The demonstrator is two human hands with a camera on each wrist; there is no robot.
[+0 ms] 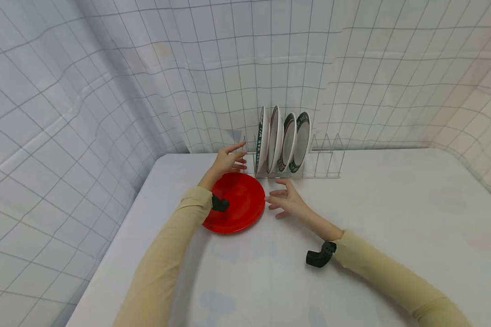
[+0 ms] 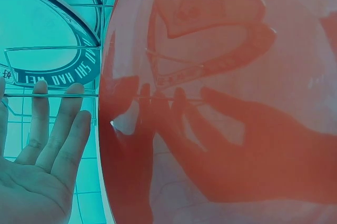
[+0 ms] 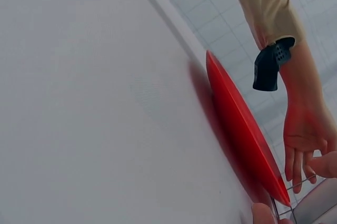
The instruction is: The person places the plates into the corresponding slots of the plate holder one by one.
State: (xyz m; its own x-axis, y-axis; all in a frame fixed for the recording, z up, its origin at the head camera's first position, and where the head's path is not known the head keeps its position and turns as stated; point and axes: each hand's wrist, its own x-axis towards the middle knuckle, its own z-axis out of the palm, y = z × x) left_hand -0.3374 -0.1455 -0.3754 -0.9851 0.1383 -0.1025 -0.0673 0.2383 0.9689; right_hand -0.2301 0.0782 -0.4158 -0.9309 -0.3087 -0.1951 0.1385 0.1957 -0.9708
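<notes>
A shiny red plate (image 1: pixel 243 200) lies face up on the white table, just in front of the wire dish rack (image 1: pixel 329 177). My left hand (image 1: pixel 227 160) is over the plate's far left edge, at the left end of the rack, holding nothing. In the left wrist view, the fingertips of that hand (image 2: pixel 45 166) are close to a rack wire; whether they touch it I cannot tell. My right hand (image 1: pixel 288 203), fingers loosely spread and nothing in them, hovers beside the plate's right edge. Only bits of its fingers (image 3: pixel 262 213) show in the right wrist view.
Several white plates (image 1: pixel 300 143) with dark lettered rims stand upright in the left half of the rack. White grid-patterned curtains (image 1: pixel 262 68) hang behind the table and along both sides. A black wrist camera (image 1: pixel 321 256) sits on my right forearm.
</notes>
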